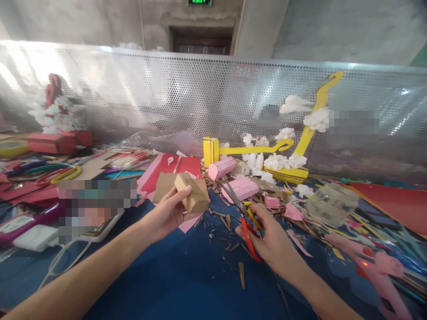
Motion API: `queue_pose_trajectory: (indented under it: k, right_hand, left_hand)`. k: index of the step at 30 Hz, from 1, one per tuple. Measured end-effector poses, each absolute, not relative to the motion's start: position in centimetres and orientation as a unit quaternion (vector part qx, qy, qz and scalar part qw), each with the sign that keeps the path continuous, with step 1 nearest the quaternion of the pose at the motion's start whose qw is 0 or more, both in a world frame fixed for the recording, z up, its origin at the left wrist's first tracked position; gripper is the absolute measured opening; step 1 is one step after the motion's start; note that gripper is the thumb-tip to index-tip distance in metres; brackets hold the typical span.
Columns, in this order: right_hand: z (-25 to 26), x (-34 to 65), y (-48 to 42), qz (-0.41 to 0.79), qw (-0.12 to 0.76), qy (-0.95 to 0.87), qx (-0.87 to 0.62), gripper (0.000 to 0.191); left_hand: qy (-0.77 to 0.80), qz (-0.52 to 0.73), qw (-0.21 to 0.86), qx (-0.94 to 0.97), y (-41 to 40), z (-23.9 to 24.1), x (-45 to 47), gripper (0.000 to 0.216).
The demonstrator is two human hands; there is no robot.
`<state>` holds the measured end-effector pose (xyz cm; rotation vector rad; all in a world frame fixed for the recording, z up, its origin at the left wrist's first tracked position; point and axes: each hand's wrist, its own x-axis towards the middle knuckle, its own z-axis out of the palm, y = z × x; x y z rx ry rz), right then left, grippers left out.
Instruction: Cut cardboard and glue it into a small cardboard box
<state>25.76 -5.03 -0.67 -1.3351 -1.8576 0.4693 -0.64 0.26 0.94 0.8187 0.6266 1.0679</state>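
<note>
Gripping the box, the left hand is closed around this brown card piece, thumb across the near face and fingers tucked behind, holding it up over the blue sheet just left of centre. Over to the right hand: it is curled into the red and yellow handles of the scissors, low on the sheet. The blades look nearly closed and point up and left, with the tips near the box but not touching it.

Brown and pink scraps litter the sheet between and beyond the hands. Just behind the scissors lie two pink blocks, and behind the box a red sheet. To the right sits a clear tape roll. Further back stands a yellow model dotted with white cotton, against a perforated metal screen.
</note>
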Motion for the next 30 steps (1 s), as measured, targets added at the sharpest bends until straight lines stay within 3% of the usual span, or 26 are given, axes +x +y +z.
queue_pose_trajectory:
  k: [10, 22, 30]
  right_hand:
    - [-0.29, 25.20, -5.35, 0.167, 0.382, -0.743, -0.524, 0.025]
    - [-0.58, 25.22, -5.33, 0.184, 0.373, -0.747, -0.519, 0.028]
    - [-0.77, 25.17, -5.30, 0.205, 0.367, -0.746, -0.517, 0.026]
  left_hand:
    - [0.268, 0.486, 0.762, 0.333, 0.53, 0.94, -1.05, 0.034]
    - [0.342, 0.495, 0.750, 0.276, 0.46, 1.03, -1.29, 0.051]
    - [0.311, 0.483, 0.767, 0.284, 0.44, 1.54, -0.99, 0.044]
